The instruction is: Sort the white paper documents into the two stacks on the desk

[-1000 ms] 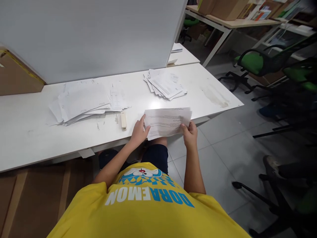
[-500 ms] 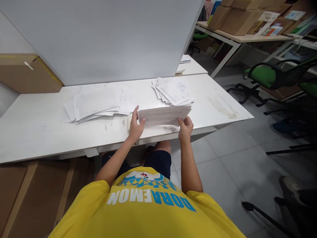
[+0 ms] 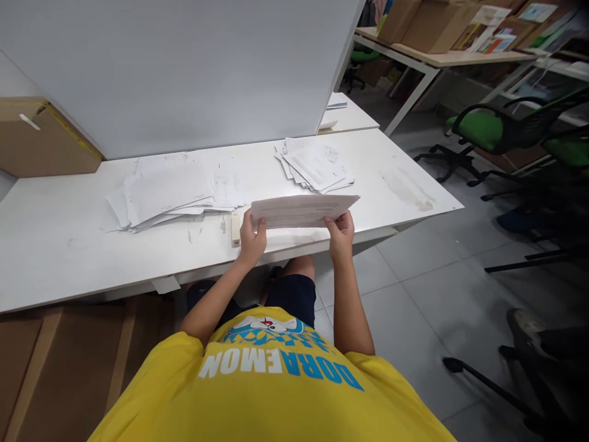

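Both my hands hold a sheaf of printed white papers (image 3: 301,212) just above the front of the white table (image 3: 69,245). My left hand (image 3: 251,236) grips its left end and my right hand (image 3: 340,232) grips its right end, fingers closed on the sheets. The sheaf lies nearly flat, seen almost edge-on. A small cream stapler (image 3: 235,228) lies on the table right beside my left hand.
A wide messy pile of papers (image 3: 161,193) lies at the table's middle left, a smaller stack of papers (image 3: 317,166) at the back right. A white partition (image 3: 184,67) stands behind. A cardboard box (image 3: 41,138) sits far left. Green office chairs (image 3: 501,132) stand right.
The sheaf has been lifted forward over the table and tipped from facing me to nearly flat. Both hands kept their grip on its ends.
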Motion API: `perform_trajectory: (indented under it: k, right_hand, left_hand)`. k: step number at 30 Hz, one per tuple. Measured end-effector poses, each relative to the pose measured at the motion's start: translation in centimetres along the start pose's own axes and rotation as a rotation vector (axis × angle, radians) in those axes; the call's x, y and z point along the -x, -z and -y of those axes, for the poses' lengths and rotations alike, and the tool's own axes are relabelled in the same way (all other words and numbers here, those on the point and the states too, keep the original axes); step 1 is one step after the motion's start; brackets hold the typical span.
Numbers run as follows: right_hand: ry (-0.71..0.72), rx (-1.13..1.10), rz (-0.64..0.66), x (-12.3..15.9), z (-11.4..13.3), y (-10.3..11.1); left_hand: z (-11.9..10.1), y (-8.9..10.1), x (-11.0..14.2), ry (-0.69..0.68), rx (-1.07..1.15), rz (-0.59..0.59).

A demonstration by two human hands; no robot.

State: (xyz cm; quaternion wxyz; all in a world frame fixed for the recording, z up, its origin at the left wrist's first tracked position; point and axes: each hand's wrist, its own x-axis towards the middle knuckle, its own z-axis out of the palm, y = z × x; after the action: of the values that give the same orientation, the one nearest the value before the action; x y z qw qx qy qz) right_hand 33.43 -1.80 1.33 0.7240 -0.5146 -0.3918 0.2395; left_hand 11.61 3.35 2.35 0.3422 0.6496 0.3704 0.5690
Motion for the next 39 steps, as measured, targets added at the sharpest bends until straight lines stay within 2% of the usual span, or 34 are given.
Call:
perform_trajectory:
  k: [6, 11, 13, 17, 20, 23, 25, 29, 31, 35, 39]
  right_hand:
    - [-0.054, 0.014, 0.022, 1.4, -0.4, 0.0]
    - [0.007, 0.035, -0.011, 1.5, 0.7, -0.1]
    - [-0.02, 0.074, 0.0, 1.7, 1.1, 0.1]
    - [-0.194, 0.132, 0.109, 2.4, 0.7, 1.3]
    - [-0.298, 0.139, 0.153, 2.7, 0.7, 2.6]
    - [-0.433, 0.144, 0.281, 3.4, 1.4, 3.9]
    - [-0.539, 0.133, 0.391, 4.5, 2.0, 4.5]
    - [-0.711, 0.046, 0.469, 7.6, 2.5, 4.2]
    - [-0.767, 0.017, 0.463, 8.9, 2.2, 3.5]
    - [-0.814, -0.01, 0.382, 9.8, 1.4, 2.4]
    - [-0.778, -0.003, 0.291, 9.2, 0.5, 2.2]
  left_hand:
    - [-1.6, 1.0, 0.1, 0.025, -0.042, -0.072]
    - [-3.0, 1.8, -0.1, 0.02, -0.026, -0.09]
    - [-3.0, 2.0, 0.2, 0.059, -0.023, -0.081]
    - [-2.4, 2.0, 0.6, 0.191, 0.009, 0.005]
    - [-3.0, 2.3, 0.5, 0.269, 0.073, 0.073]
    - [-4.2, 3.5, 1.4, 0.334, 0.138, 0.155]
    - [-4.5, 4.8, 2.9, 0.368, 0.129, 0.134]
    - [-3.2, 7.6, 6.7, 0.466, -0.02, -0.031]
    - [-2.1, 8.7, 7.8, 0.503, -0.128, -0.057]
    - [-0.9, 9.7, 7.6, 0.451, -0.35, 0.007]
    - [-1.3, 9.8, 6.2, 0.345, -0.533, 0.081]
